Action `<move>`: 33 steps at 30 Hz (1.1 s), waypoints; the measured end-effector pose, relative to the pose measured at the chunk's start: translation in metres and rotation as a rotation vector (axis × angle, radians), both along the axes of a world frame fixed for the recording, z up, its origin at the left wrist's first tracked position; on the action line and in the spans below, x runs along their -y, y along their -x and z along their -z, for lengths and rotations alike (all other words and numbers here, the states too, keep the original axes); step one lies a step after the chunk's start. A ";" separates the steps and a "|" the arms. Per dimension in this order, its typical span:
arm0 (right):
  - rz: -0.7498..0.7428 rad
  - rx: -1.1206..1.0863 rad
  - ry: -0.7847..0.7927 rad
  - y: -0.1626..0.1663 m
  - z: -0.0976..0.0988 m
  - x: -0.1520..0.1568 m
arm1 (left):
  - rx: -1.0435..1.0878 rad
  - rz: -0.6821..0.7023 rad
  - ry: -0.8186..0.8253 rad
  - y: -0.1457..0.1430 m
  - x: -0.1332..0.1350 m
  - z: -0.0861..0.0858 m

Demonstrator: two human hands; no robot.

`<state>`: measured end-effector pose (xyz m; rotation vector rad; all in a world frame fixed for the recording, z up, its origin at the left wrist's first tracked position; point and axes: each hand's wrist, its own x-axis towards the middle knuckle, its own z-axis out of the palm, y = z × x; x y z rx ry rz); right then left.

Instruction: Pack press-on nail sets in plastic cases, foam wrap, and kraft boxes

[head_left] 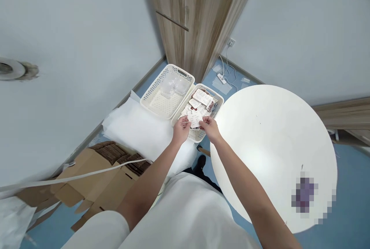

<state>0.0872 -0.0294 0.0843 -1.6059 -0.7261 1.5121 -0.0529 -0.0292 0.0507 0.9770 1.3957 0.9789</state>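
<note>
Over the right-hand white basket (198,137), my left hand (181,128) and my right hand (211,128) pinch a small white printed card (194,119) between them, one at each side. Its print is too small to read. Beneath it, the basket holds several more white cards (202,96) with printed lines. Some dark red round items lie among them, partly covered by the cards. Beside it stands a second white basket (156,104) with a few clear plastic containers (170,84) inside.
A round white table (274,133) stands to the right, with a blurred purple item (305,193) on it. White sheeting (144,129) and flattened cardboard boxes (98,175) lie at left. A wood-grain cabinet (199,17) stands behind the baskets; a power strip (221,78) with cables lies on the floor.
</note>
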 end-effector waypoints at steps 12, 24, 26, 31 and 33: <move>0.348 -0.032 0.000 -0.082 -0.034 0.148 | 0.159 0.576 0.061 -0.078 0.074 -0.038; 0.673 0.147 -0.093 -0.168 -0.038 0.310 | -0.127 0.882 -0.164 -0.185 0.203 -0.066; 0.678 0.260 -0.137 -0.179 -0.037 0.330 | -0.035 0.963 -0.077 -0.204 0.228 -0.072; 0.536 0.514 -0.280 -0.194 -0.041 0.365 | 0.206 0.957 0.125 -0.245 0.275 -0.082; 0.465 0.566 -0.327 -0.198 -0.043 0.375 | 0.263 0.935 0.146 -0.255 0.286 -0.084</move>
